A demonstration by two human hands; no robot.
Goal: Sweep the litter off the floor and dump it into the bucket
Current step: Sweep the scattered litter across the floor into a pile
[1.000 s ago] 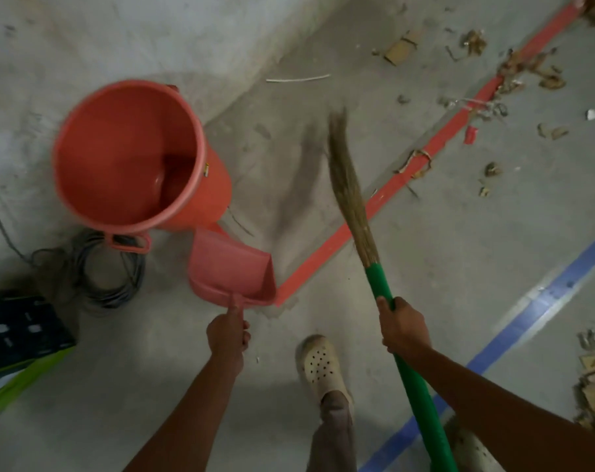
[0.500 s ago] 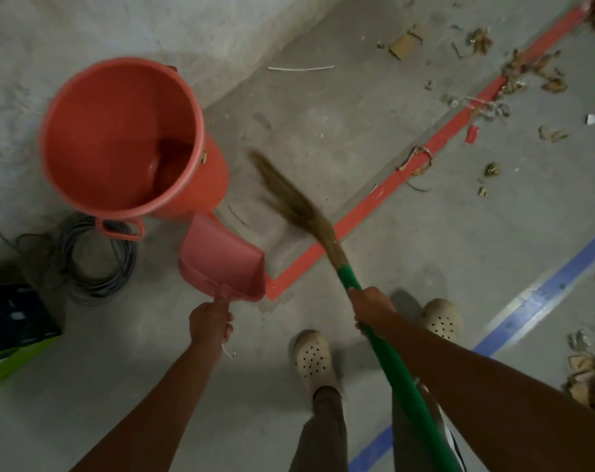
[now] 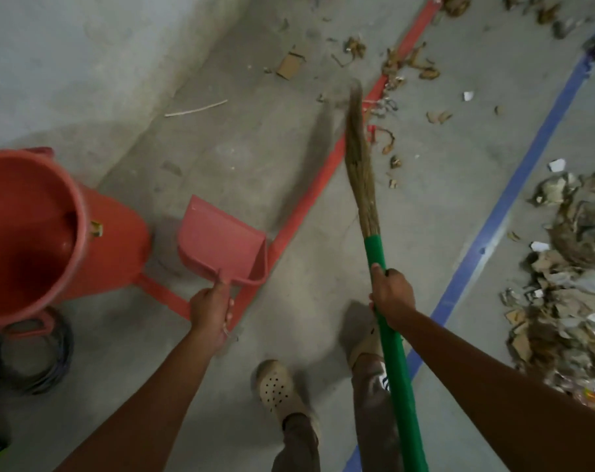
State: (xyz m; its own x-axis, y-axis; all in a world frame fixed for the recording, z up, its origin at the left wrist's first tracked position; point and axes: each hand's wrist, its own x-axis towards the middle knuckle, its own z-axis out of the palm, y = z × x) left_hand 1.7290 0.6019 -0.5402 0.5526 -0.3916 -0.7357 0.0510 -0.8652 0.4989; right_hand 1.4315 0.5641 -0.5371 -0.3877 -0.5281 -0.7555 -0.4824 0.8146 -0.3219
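My left hand (image 3: 211, 310) grips the handle of a pink dustpan (image 3: 221, 243), which is held just right of the orange bucket (image 3: 81, 212). The bucket stands upright at the left, and its inside looks bare. My right hand (image 3: 391, 294) grips the green handle of a broom (image 3: 390, 335). Its straw head (image 3: 359, 155) points away from me and reaches the red floor line. Scattered litter (image 3: 408, 63) of cardboard scraps and dry bits lies beyond the broom tip. A large litter pile (image 3: 568, 267) sits at the right.
A red tape line (image 3: 309, 195) and a blue tape line (image 3: 514, 185) run diagonally across the concrete floor. A coil of dark cable (image 3: 40, 362) lies beside the bucket. A thin white stick (image 3: 195, 109) lies near the wall base. My feet (image 3: 275, 386) stand below the hands.
The broom head has swung from beside the bucket out to the right, over the red line towards the litter. The view has shifted right, so the bucket sits further left.
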